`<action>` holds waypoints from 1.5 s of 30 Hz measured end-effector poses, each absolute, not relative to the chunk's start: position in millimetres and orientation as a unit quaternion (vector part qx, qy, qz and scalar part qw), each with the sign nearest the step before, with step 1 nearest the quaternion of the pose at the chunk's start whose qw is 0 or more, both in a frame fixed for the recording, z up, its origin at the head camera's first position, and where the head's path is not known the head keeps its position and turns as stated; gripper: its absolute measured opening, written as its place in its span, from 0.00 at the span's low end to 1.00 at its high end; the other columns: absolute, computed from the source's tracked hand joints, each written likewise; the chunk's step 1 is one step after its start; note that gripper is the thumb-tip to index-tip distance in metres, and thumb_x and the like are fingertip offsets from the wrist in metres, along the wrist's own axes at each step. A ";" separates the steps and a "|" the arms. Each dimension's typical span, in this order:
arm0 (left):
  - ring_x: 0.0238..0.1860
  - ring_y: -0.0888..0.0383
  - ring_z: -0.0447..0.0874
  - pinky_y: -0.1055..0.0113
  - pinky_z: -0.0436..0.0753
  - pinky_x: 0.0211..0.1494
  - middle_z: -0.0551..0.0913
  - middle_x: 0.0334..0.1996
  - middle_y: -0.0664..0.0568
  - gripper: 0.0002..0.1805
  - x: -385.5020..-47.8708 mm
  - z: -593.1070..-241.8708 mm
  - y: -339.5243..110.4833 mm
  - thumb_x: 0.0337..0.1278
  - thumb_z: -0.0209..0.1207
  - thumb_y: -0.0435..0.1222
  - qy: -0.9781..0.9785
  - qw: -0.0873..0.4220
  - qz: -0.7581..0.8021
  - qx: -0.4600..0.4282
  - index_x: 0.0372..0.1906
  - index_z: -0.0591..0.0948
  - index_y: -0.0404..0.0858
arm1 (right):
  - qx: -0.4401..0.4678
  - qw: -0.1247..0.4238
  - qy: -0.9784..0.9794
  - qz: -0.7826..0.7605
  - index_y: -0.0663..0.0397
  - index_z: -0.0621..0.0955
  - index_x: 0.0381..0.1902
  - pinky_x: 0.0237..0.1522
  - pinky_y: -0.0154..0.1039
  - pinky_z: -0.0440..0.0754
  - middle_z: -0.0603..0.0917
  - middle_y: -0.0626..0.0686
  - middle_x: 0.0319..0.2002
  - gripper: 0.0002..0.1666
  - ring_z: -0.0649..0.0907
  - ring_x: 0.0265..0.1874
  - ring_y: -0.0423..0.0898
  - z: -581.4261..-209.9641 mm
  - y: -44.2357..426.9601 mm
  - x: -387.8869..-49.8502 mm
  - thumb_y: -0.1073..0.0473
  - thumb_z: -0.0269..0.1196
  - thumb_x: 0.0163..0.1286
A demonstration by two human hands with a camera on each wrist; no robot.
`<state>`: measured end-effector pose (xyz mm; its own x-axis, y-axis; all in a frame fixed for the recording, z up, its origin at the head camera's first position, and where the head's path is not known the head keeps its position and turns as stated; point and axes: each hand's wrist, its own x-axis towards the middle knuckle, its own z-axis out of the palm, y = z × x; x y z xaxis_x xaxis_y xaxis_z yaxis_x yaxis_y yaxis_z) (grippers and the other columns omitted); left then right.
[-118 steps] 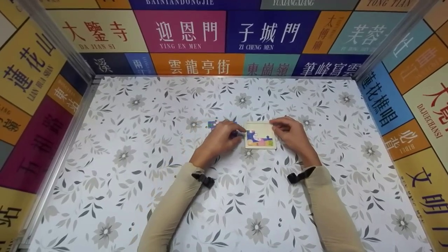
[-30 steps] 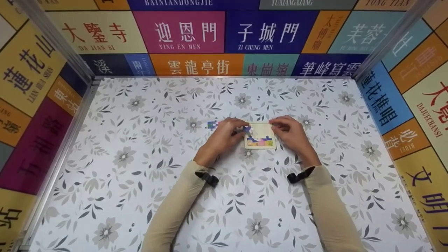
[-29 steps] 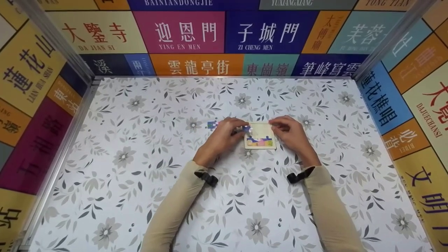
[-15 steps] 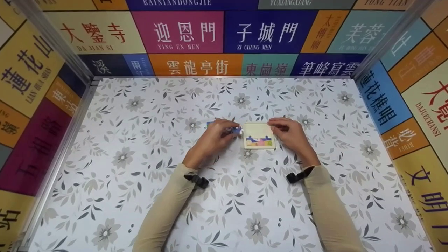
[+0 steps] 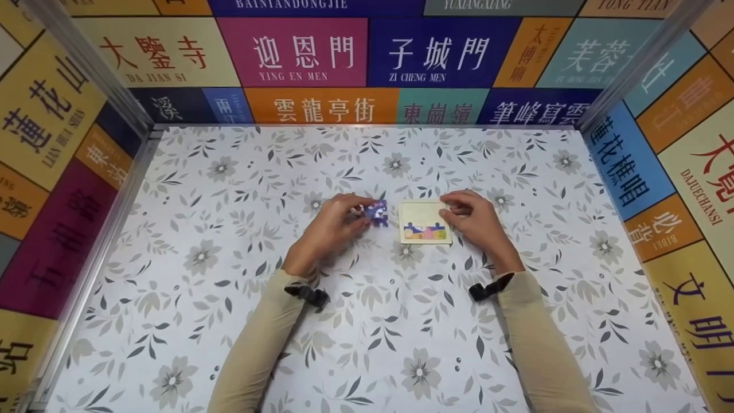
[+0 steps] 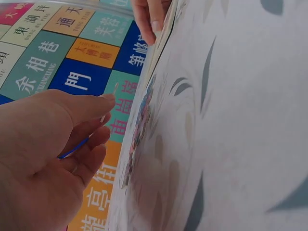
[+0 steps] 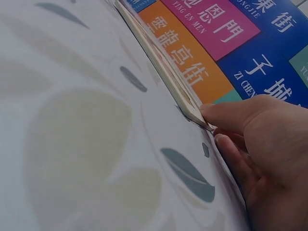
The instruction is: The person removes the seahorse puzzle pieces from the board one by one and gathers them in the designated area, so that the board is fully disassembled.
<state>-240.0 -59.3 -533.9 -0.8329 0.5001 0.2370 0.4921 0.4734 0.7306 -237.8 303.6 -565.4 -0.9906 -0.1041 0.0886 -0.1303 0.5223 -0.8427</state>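
In the head view, a small square cream puzzle tray (image 5: 421,213) lies flat, a colourful row of jigsaw pieces (image 5: 424,232) along its near side. My right hand (image 5: 477,221) pinches the tray's far right corner; in the right wrist view the thumb rests on the rim (image 7: 185,103). To the left of the tray, apart from it, lie loose blue and purple jigsaw pieces (image 5: 378,213). My left hand (image 5: 327,226) is just left of them. Between its thumb and fingers the left wrist view shows a thin pale edge, apparently a puzzle piece (image 6: 116,86) seen edge-on; its face is hidden.
A white cloth with grey flowers and leaves (image 5: 367,355) covers the table. Upright panels with Chinese lettering (image 5: 295,51) enclose the back and both sides, joined by metal posts (image 5: 636,71) at the corners.
My left hand first took a blue jigsaw piece out of the tray, then moved left, uncovering the loose pieces beside it. Only the near row stays in the tray. My right hand has hardly moved.
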 end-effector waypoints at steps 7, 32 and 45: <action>0.64 0.47 0.87 0.53 0.81 0.73 0.88 0.62 0.44 0.24 -238.8 -535.2 -72.2 0.67 0.70 0.30 0.864 0.026 0.428 0.266 0.66 0.85 0.38 | 0.071 0.015 -0.871 0.487 0.56 0.89 0.61 0.51 0.21 0.81 0.84 0.57 0.66 0.20 0.85 0.60 0.54 -562.4 299.1 -238.6 0.59 0.73 0.74; 0.56 0.47 0.89 0.51 0.85 0.64 0.92 0.54 0.45 0.15 -246.2 -537.0 -115.5 0.63 0.71 0.28 0.876 0.067 0.401 0.259 0.54 0.92 0.38 | 0.080 0.021 -0.891 0.447 0.55 0.89 0.60 0.47 0.23 0.80 0.87 0.57 0.61 0.19 0.87 0.52 0.52 -558.5 294.9 -238.5 0.62 0.71 0.74; 0.58 0.46 0.84 0.49 0.77 0.69 0.92 0.53 0.48 0.16 -243.8 -535.7 -112.0 0.59 0.75 0.30 0.881 0.069 0.386 0.266 0.53 0.92 0.40 | 0.078 0.029 -0.886 0.456 0.55 0.89 0.60 0.46 0.22 0.79 0.88 0.58 0.59 0.18 0.88 0.50 0.53 -559.9 294.6 -237.8 0.62 0.72 0.74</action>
<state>-243.8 -112.0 -535.7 -0.8494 0.5210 0.0842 0.4152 0.5611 0.7161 -237.8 294.6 -559.9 -0.9862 -0.1117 0.1225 -0.1646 0.5724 -0.8033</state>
